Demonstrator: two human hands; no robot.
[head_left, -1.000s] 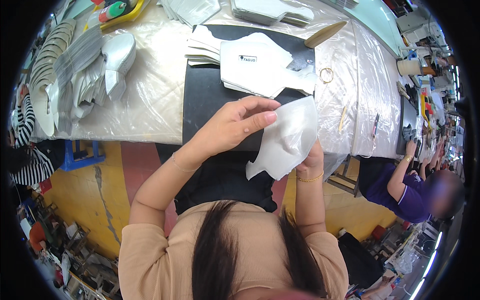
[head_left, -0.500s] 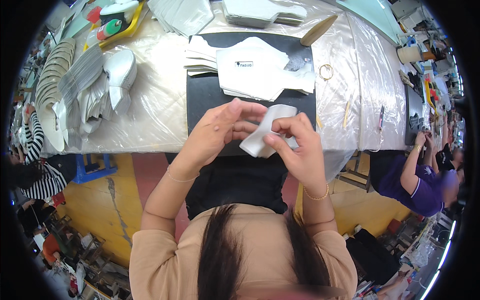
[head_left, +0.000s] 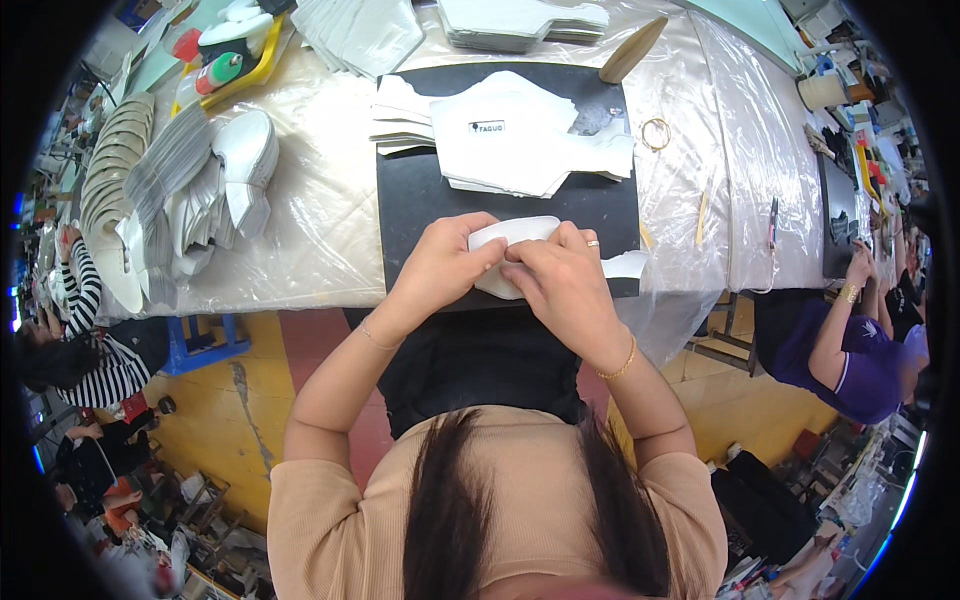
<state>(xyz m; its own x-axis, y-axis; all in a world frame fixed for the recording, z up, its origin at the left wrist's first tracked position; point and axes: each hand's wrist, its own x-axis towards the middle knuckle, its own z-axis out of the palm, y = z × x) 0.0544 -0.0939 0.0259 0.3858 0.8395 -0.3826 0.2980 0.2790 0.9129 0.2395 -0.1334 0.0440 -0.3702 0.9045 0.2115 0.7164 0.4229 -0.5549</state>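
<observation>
Close to the table's front edge, I hold a curved white shoe-upper piece (head_left: 515,230) between both hands. My left hand (head_left: 448,262) pinches its left side, thumb against the near face. The fingers of my right hand (head_left: 562,272) press together on its right part, bent over the material. A white tip (head_left: 626,265) sticks out beyond my right hand; whether it belongs to the same piece is hidden. Just past my hands, a stack of flat white pieces (head_left: 520,135) lies on a black mat (head_left: 415,200).
Bundles of white pieces (head_left: 245,160) and nested beige curved parts (head_left: 115,170) stand at the left, below a yellow tray (head_left: 262,65). A pointed wooden tool (head_left: 635,50), a tape ring (head_left: 655,134) and a pen-like tool (head_left: 773,222) lie right. People sit on both sides.
My left hand has closed on the white piece, which was in my right hand alone. The piece has turned to lie more crosswise, and my right hand has moved slightly left over it.
</observation>
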